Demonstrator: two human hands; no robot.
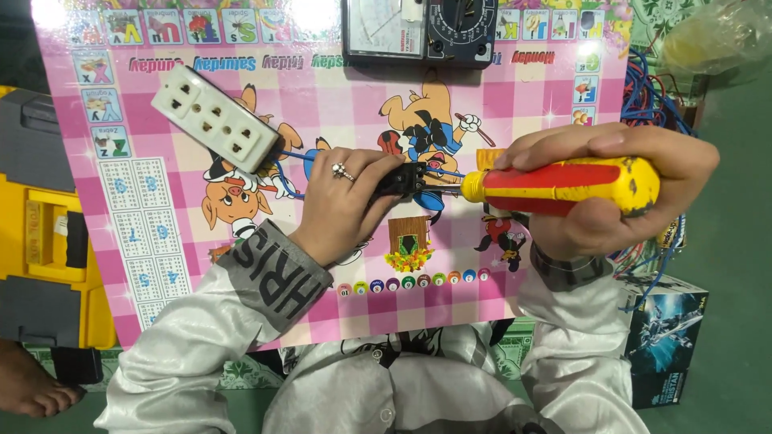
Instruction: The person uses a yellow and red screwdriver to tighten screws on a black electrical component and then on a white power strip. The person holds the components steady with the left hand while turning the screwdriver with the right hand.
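The black plug point(400, 180) is mostly covered by the fingers point(378, 173) of the left hand point(342, 205), so its prongs and screws cannot be made out. The screwdriver's point(563, 186) tip disappears against the plug, and its blade is too thin to tell the type; the right hand point(603, 189) wraps over part of the yellow-and-red handle. The multimeter point(418, 30) is cut off by the top edge, its dial glared over. The blue wire point(293, 155) vanishes under the left hand. The yellow toolbox point(48, 241) runs off the left edge, and a bare foot point(24, 390) is cropped at the corner.
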